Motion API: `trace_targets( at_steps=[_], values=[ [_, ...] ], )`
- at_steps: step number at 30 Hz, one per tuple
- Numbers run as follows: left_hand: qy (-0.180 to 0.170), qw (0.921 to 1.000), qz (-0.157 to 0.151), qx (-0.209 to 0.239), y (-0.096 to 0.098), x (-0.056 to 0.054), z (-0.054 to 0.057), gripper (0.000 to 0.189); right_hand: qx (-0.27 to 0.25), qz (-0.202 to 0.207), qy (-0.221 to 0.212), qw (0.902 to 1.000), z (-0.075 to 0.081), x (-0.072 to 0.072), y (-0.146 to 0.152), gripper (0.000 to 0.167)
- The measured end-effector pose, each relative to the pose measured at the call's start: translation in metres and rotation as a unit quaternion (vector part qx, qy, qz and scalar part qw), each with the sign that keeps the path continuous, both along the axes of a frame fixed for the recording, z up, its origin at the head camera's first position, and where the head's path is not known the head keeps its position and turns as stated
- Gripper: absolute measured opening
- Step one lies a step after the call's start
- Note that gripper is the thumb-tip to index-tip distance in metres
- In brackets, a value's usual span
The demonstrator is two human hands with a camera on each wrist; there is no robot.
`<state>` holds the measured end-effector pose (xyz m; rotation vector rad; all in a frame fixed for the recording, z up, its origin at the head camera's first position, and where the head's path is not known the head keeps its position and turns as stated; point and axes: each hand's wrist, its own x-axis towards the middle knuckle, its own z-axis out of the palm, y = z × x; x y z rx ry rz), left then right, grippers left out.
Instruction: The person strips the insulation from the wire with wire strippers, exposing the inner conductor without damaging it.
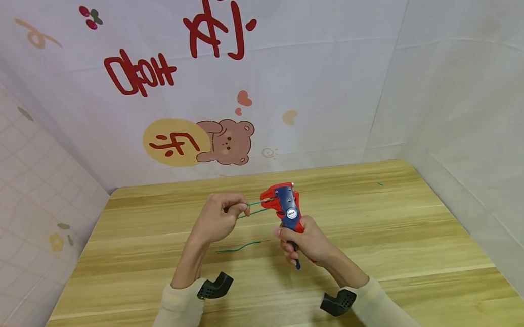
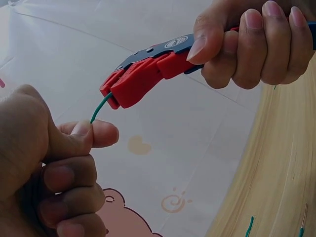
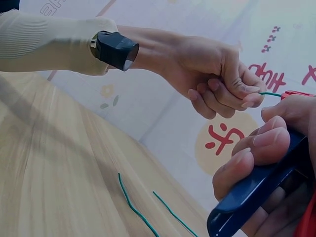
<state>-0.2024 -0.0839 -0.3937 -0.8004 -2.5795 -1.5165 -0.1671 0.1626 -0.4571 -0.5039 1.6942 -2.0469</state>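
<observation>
My right hand (image 1: 310, 241) grips a red and blue wire stripper (image 1: 286, 205) by its handles, with its head raised above the table. Between thumb and index finger, my left hand (image 1: 213, 221) pinches a short green wire (image 2: 100, 107). The wire's far end enters the stripper's red jaws, where its tip is hidden in the left wrist view. In the right wrist view the blue handle (image 3: 256, 197) lies under the curled right fingers, while the left hand (image 3: 212, 74) holds the wire at the stripper's head.
Two more green wires lie on the wooden table (image 1: 366, 278): one nearer wire (image 1: 238, 248) with a bare end, and another wire (image 1: 260, 212) partly behind the left hand. A tiny green scrap (image 1: 380, 183) is at the back right. Printed cloth walls (image 1: 329, 77) stand around the table.
</observation>
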Motion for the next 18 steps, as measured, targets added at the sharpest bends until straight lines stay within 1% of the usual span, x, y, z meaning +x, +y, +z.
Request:
trace_targets(
  at_steps=[9, 15, 18],
  values=[
    [0.0, 1.0, -0.005, -0.006, -0.0045, -0.0026, -0.0014, 0.032, 0.01, 0.016, -0.001, 0.9998, 0.003, -0.0017, 0.0037, 0.025],
    [-0.018, 0.9998, 0.0, -0.013, -0.0057, -0.0034, 0.0008, 0.031, 0.019, 0.021, 0.006, 0.9996, 0.0033, -0.003, 0.0069, 0.025],
    [-0.023, 0.9996, 0.002, -0.015, -0.0054, -0.0034, 0.0014, 0.03, 0.025, 0.016, -0.001, 0.9996, 0.0029, -0.0033, 0.0073, 0.026]
  ],
)
